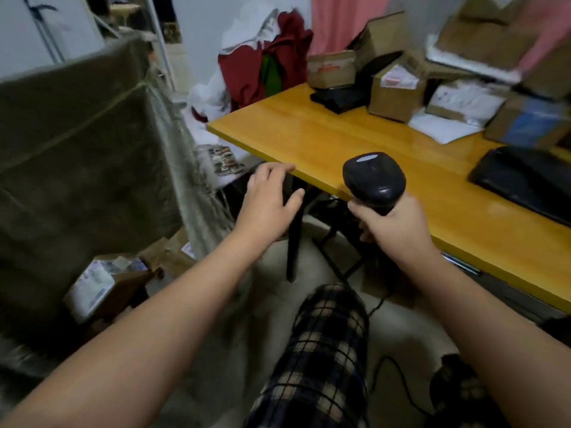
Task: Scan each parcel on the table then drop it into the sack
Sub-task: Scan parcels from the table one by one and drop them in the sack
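Two hands, no parcel held: right hand (398, 223) wrapped round scanner (374, 177), left hand (265, 199) empty, fingers spread. Next, likely: fetch box (394, 94) from table (309, 134), scan.

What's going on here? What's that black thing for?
A person sits at a yellow table. Their right hand grips a black barcode scanner, and their left hand is open and empty by the table's corner. Cardboard parcels wait piled at the table's far end. A big sack stands on the left.
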